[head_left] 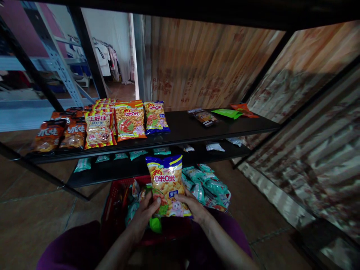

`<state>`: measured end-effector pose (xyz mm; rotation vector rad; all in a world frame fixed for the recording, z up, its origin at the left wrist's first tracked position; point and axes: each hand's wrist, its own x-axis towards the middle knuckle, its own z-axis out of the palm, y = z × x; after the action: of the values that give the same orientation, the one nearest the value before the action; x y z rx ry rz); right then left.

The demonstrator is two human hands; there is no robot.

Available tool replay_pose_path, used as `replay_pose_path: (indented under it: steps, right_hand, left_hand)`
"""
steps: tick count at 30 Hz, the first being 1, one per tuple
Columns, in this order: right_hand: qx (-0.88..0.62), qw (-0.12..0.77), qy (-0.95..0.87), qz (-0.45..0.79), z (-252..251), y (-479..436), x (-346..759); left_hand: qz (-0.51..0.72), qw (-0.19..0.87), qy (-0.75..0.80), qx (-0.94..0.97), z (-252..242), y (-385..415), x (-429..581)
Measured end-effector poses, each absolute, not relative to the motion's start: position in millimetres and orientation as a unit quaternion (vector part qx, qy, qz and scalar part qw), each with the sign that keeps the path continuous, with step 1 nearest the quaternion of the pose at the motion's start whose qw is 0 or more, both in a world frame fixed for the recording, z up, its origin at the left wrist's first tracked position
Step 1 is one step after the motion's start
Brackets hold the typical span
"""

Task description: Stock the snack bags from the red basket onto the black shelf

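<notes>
Both hands hold one snack bag (166,183), yellow and blue with red lettering, upright above a red basket (112,198). My left hand (144,215) grips its lower left corner, thumb on the front. My right hand (194,208) grips the lower right corner. The basket holds more packets, several of them teal (206,187). A matching blue-edged bag (155,117) lies on the black shelf (197,131) straight ahead.
Rows of orange and red snack bags (98,127) fill the shelf's left part; a dark packet (206,117), a green packet (227,113) and an orange one (244,109) lie at its right. A lower shelf (118,170) carries small teal packets. Corrugated wall to the right.
</notes>
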<state>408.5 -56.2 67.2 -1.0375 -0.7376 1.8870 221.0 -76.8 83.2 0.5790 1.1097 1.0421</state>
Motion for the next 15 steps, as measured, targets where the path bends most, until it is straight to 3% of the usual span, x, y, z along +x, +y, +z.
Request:
replay_pose_path:
  steps: [8, 12, 15]
  right_hand:
    - [-0.425, 0.317, -0.342, 0.776, 39.6, -58.5, 393.7]
    - [-0.447, 0.357, -0.362, 0.736, 38.2, -62.6, 387.3]
    - [-0.44, 0.336, -0.369, 0.747, 33.7, -69.8, 382.5]
  left_hand:
    - [0.476, 0.658, 0.539, 0.223, 51.3, -93.2, 214.7]
    - [0.481, 0.628, 0.577, 0.204, 41.3, -102.7, 203.4]
    - [0.483, 0.611, 0.591, 0.211, 34.8, -111.7, 199.8]
